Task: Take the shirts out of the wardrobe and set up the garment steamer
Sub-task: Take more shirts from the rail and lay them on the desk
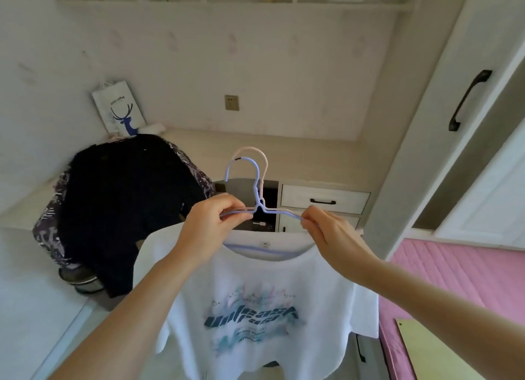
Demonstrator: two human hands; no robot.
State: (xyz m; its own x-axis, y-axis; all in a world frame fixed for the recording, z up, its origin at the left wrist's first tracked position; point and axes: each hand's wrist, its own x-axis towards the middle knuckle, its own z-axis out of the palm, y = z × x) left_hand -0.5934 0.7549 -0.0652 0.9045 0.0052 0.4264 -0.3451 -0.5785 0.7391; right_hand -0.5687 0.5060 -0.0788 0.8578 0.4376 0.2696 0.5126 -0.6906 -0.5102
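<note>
A white T-shirt (pixel 255 303) with a blue-green print hangs in front of me on a light blue hanger (pixel 257 198); a pink hanger (pixel 264 161) lies right behind it. My left hand (pixel 210 223) pinches the hanger's left shoulder bar. On the right shoulder bar, my right hand (pixel 326 229) pinches the wire. Both hooks point up, free of any rail. A dark garment (pixel 122 203) over a patterned one is draped on something at the left. No steamer can be made out.
A desk surface (pixel 298 158) runs along the wall, with drawers (pixel 324 199) below and a wall socket (pixel 231 102) above. A paper bag with a deer print (pixel 119 110) stands at the back left. A wardrobe door with a black handle (pixel 468 98) is at right, a pink mattress (pixel 454 280) below.
</note>
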